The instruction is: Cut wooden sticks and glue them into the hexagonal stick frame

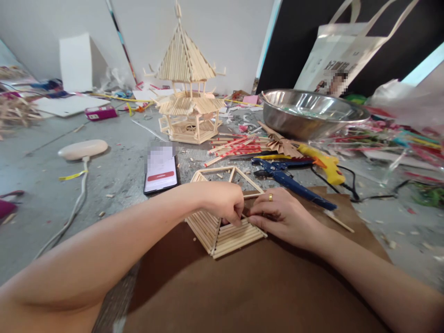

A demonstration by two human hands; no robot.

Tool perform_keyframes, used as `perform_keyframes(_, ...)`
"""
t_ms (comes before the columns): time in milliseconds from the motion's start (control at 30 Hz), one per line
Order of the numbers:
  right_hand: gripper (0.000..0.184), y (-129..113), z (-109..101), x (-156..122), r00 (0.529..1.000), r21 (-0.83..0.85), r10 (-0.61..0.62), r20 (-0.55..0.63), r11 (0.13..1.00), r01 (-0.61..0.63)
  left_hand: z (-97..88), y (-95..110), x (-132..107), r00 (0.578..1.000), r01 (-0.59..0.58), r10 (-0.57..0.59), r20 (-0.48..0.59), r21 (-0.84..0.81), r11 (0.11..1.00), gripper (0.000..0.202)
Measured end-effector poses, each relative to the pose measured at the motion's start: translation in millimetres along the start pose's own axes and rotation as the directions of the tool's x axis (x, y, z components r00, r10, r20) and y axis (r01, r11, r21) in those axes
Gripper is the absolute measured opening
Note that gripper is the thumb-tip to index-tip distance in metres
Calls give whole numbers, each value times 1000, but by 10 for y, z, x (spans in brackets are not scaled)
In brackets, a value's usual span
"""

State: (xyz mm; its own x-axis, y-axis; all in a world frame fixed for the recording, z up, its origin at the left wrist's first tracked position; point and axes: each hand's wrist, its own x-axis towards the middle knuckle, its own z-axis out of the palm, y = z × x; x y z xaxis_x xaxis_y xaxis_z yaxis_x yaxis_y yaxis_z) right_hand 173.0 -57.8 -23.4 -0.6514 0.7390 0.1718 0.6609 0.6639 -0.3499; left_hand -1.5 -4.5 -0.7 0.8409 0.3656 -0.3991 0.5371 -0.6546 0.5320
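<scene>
A hexagonal roof piece made of thin wooden sticks lies on a brown board close in front of me. My left hand rests on its middle with the fingers curled and pinched down on the sticks. From the right, my right hand, a ring on one finger, presses its closed fingers onto the same spot. The fingertips of both hands meet over the sticks. The far half of the piece is an open stick frame.
A stick pagoda model stands behind. A phone lies left of the roof piece. Blue and yellow glue guns, red-and-white sticks and a steel bowl crowd the right. A white corded device lies left.
</scene>
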Motion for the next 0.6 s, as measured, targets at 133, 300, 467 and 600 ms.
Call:
perform_keyframes(133,22,-14,-3,11,1000,4,10,7,1000,-10,0,4,1,1000,0,0,0,12,1000,18)
perform_keyframes(300,21,-19,9,6,1000,-1,25,4,1000,-25,-3,2,2,1000,-1,0,12,25,1000,19)
perform_keyframes(467,20,-31,13,1,999,-5,33,-3,999,-34,-13,15,-2,1000,14,-14,15,32,999,19)
perform_keyframes(600,20,-40,12,2,999,-12,41,-5,999,-41,-8,28,-9,1000,17,-17,0,19,1000,19)
